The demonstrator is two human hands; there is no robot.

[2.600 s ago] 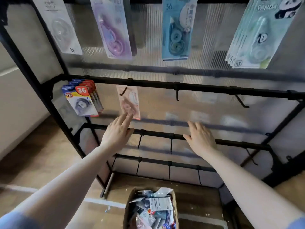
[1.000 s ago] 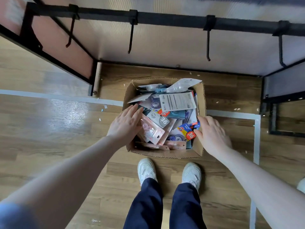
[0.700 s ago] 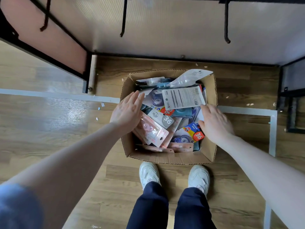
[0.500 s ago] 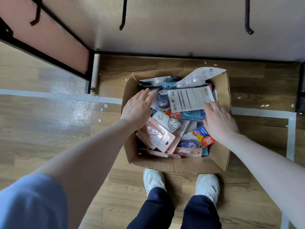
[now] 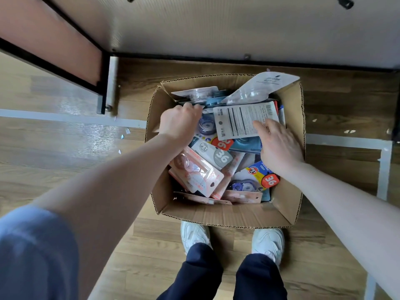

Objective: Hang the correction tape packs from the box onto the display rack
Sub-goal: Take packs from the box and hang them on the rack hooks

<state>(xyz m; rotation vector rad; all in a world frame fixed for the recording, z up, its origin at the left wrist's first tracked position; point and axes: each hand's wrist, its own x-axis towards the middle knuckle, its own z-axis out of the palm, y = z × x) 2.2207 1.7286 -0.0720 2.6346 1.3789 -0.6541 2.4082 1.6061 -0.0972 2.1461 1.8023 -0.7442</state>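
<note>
Step in hand: picking packs from the box (image 5: pixel 225 215), which stands on the floor below the display rack (image 5: pixel 104 83). Inside it, the left hand (image 5: pixel 179 124) curls its fingers around a pack at the far left; whether it grips is unclear. The right hand (image 5: pixel 279 146) lays straight fingers on the white barcode pack (image 5: pixel 240 122). The next move likely calls for a firm pinch and a clean lift.

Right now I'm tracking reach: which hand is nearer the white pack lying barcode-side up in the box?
Right. The right hand has its fingers resting on the white pack; the left hand is beside it at the box's left side.
</note>
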